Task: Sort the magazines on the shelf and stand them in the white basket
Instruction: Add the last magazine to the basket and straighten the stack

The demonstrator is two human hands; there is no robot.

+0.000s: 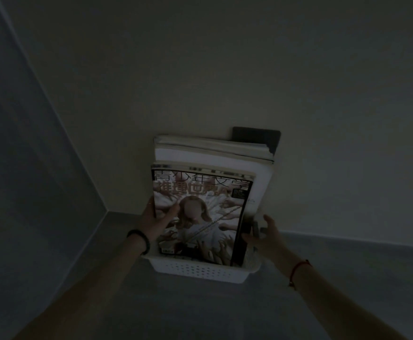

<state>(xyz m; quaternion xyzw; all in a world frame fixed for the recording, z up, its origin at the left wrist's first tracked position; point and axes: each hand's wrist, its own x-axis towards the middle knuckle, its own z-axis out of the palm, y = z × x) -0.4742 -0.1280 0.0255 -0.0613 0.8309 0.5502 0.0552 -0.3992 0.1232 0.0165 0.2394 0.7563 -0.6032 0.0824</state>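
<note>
light: pretty dim shot, everything was greyish and details were hard to make out

white basket (198, 271): sat on the grey shelf (347, 278) right up near the wall (225, 69), close to the left corner. perforated near side faced the camera

magazines (212, 153): a whole bunch stood upright in the basket, leaning back toward the wall, tops poking well above the rim. the far ones showed mostly white page edges

front magazine (200, 217): nearest one in the stack, cover faced the camera, chinese title text across the top and a figure in white in the middle. its bottom edge was down inside the basket

dark thing (257, 134): a dark rectangular corner stuck up behind the stack at the far right, couldn't tell what it was

left hand (155, 222): fingers wrapped on the left edge of the front magazine, thumb on the cover, rest behind it. black band (140, 240) on that wrist

right hand (265, 233): was at the right side of the stack, fingers curled around the edges there, looked like it was gripping the magazines by that side, though it was too dark to see exactly which ones. red string (298, 268) on that wrist
</note>
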